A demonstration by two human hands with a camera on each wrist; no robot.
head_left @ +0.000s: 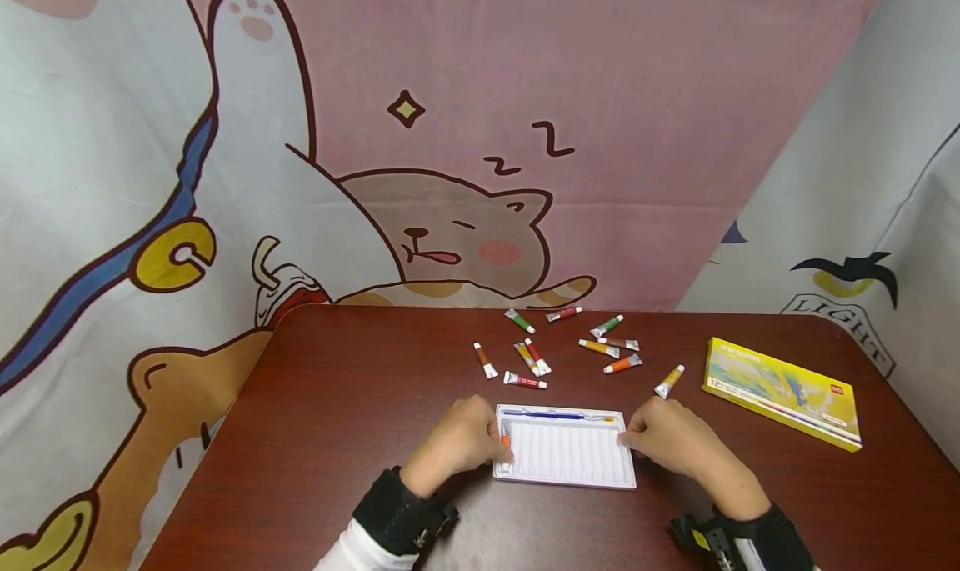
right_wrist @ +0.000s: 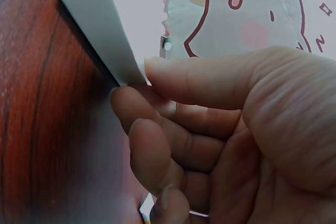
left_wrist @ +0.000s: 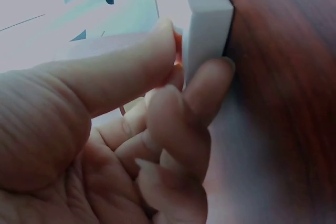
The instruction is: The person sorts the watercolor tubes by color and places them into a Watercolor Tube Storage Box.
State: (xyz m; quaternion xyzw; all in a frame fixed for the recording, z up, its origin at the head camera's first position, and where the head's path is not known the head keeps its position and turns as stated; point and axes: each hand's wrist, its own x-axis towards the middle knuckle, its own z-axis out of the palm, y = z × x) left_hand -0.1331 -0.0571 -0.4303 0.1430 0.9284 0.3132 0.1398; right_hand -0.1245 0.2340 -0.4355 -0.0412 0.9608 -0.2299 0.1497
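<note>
A white slotted plastic tray point(head_left: 570, 453) lies on the table between my hands. In its back groove is a blue-handled paintbrush point(head_left: 551, 416). An orange-red paint tube point(head_left: 506, 443) sits in the leftmost slot. My left hand point(head_left: 467, 432) pinches the tray's left wall, thumb at the inner side by the tube and fingers against the outer side; the left wrist view shows the white wall point(left_wrist: 207, 35) between them. At the opposite side, my right hand point(head_left: 671, 438) pinches the right wall point(right_wrist: 105, 30) between thumb and fingers. Just behind the right hand lies a yellow-ochre paint tube point(head_left: 670, 382).
Several paint tubes in green, red, brown, yellow and orange, among them an orange tube point(head_left: 622, 363) and a red tube point(head_left: 525, 380), are scattered behind the tray. A flat yellow box point(head_left: 783, 392) lies at the right. A cartoon-print cloth point(head_left: 450, 137) hangs behind the brown table point(head_left: 337, 404).
</note>
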